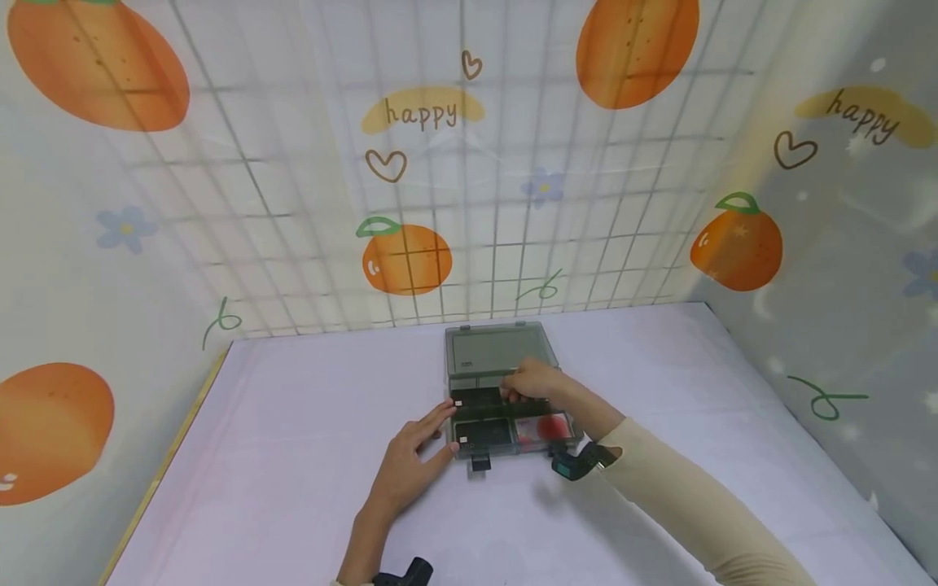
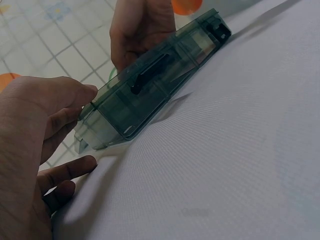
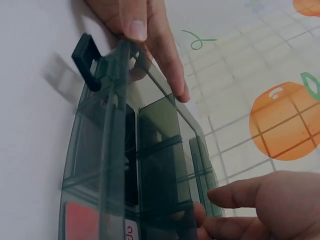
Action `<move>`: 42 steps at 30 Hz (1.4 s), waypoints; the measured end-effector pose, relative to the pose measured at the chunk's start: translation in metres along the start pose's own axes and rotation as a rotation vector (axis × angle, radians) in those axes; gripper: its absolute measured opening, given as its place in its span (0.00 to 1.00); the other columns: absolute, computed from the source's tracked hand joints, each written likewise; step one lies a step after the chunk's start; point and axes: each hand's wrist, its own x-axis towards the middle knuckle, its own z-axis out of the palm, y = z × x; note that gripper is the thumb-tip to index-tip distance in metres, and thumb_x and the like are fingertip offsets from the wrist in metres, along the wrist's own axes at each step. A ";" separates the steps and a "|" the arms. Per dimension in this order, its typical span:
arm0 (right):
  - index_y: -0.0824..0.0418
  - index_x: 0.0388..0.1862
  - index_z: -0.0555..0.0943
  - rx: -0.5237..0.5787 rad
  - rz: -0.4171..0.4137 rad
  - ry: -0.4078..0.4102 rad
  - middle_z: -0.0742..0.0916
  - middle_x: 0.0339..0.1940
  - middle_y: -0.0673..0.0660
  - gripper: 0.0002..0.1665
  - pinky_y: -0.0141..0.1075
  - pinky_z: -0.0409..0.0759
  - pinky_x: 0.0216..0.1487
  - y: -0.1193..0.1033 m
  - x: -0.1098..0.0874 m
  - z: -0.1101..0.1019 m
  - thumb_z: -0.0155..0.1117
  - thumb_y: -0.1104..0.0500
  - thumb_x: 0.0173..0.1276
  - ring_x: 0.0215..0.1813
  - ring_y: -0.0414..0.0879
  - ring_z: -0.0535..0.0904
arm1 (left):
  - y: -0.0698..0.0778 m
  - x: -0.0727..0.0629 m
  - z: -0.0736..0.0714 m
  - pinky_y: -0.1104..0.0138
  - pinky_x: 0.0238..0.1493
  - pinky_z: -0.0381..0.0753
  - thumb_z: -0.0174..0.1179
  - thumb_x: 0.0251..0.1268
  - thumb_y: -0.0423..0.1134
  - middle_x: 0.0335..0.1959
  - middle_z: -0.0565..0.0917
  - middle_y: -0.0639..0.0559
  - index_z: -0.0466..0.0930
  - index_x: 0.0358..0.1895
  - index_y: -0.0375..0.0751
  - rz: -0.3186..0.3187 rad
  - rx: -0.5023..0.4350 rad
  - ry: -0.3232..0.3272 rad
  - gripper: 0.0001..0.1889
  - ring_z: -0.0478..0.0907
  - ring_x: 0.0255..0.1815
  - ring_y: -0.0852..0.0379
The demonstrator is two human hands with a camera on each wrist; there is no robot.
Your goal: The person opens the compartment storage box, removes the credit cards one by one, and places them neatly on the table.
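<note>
A see-through dark green plastic case [image 1: 501, 350] lies on the table with its hinged lid tipped back. Dark flat cards [image 1: 482, 433] sit in the left compartments, and a red-and-white card [image 1: 544, 428] fills the front right one. My left hand [image 1: 414, 460] rests at the case's left side, thumb on the front corner rim and straight fingers along the wall. Over the back right compartment, my right hand [image 1: 536, 381] reaches in with bent fingers; in the right wrist view its fingertips [image 3: 201, 215] disappear behind the wall, so I cannot tell whether they hold anything.
A front latch [image 1: 479, 464] sticks out from the case, folded down. White cloth covers the table [image 1: 308, 423]. Behind it stands a curtain [image 1: 308, 203] printed with oranges, a grid pattern showing across it, and more curtain runs along both sides.
</note>
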 end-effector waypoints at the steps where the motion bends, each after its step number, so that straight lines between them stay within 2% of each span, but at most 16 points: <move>1: 0.69 0.32 0.87 0.000 0.002 0.002 0.86 0.24 0.58 0.18 0.37 0.74 0.32 -0.001 0.000 0.000 0.58 0.57 0.74 0.27 0.46 0.76 | 0.000 0.000 0.000 0.62 0.44 0.74 0.63 0.69 0.53 0.72 0.68 0.68 0.72 0.72 0.58 -0.001 -0.002 -0.001 0.29 0.77 0.49 0.59; 6: 0.69 0.33 0.86 0.026 0.039 -0.009 0.85 0.24 0.56 0.20 0.36 0.71 0.31 -0.004 0.000 0.001 0.58 0.54 0.75 0.26 0.45 0.74 | 0.001 0.000 0.000 0.62 0.45 0.74 0.63 0.69 0.52 0.72 0.68 0.71 0.72 0.72 0.59 -0.021 -0.003 -0.014 0.29 0.77 0.49 0.59; 10: 0.72 0.34 0.86 0.112 0.066 -0.031 0.83 0.24 0.55 0.19 0.35 0.67 0.30 -0.001 0.003 0.001 0.59 0.55 0.74 0.26 0.44 0.72 | 0.001 0.000 0.000 0.61 0.45 0.74 0.63 0.69 0.53 0.72 0.67 0.72 0.72 0.72 0.59 -0.033 -0.007 -0.020 0.29 0.77 0.49 0.59; 15: 0.72 0.38 0.86 0.207 0.090 -0.061 0.84 0.26 0.55 0.17 0.35 0.69 0.32 0.004 0.007 0.002 0.61 0.57 0.73 0.28 0.44 0.74 | -0.002 -0.001 0.001 0.62 0.46 0.74 0.63 0.68 0.53 0.72 0.67 0.72 0.72 0.72 0.59 -0.027 0.002 -0.013 0.29 0.77 0.49 0.60; 22: 0.72 0.32 0.86 0.046 0.048 -0.016 0.85 0.24 0.58 0.21 0.34 0.72 0.30 0.001 -0.001 -0.004 0.59 0.55 0.75 0.25 0.43 0.74 | 0.000 0.000 0.002 0.62 0.45 0.74 0.63 0.69 0.54 0.72 0.68 0.71 0.72 0.72 0.58 -0.015 0.001 -0.012 0.29 0.77 0.49 0.59; 28: 0.71 0.32 0.87 0.058 0.031 -0.020 0.85 0.24 0.58 0.21 0.35 0.70 0.30 0.006 0.001 -0.005 0.59 0.55 0.75 0.25 0.43 0.72 | 0.003 0.000 0.000 0.63 0.45 0.74 0.63 0.69 0.52 0.72 0.68 0.71 0.72 0.72 0.58 -0.017 -0.001 -0.011 0.29 0.77 0.49 0.59; 34: 0.68 0.36 0.88 0.028 0.041 -0.020 0.87 0.27 0.57 0.20 0.38 0.76 0.38 0.004 0.001 -0.003 0.59 0.53 0.75 0.30 0.46 0.78 | 0.002 0.001 0.000 0.63 0.44 0.74 0.64 0.68 0.52 0.71 0.69 0.71 0.73 0.71 0.58 -0.008 0.006 0.000 0.29 0.77 0.48 0.60; 42: 0.70 0.29 0.84 0.178 0.112 -0.060 0.85 0.27 0.57 0.23 0.35 0.67 0.30 0.007 0.008 -0.002 0.58 0.52 0.75 0.27 0.45 0.73 | 0.002 0.001 0.000 0.63 0.43 0.73 0.63 0.68 0.53 0.71 0.69 0.72 0.72 0.72 0.59 -0.024 0.001 -0.010 0.29 0.77 0.48 0.60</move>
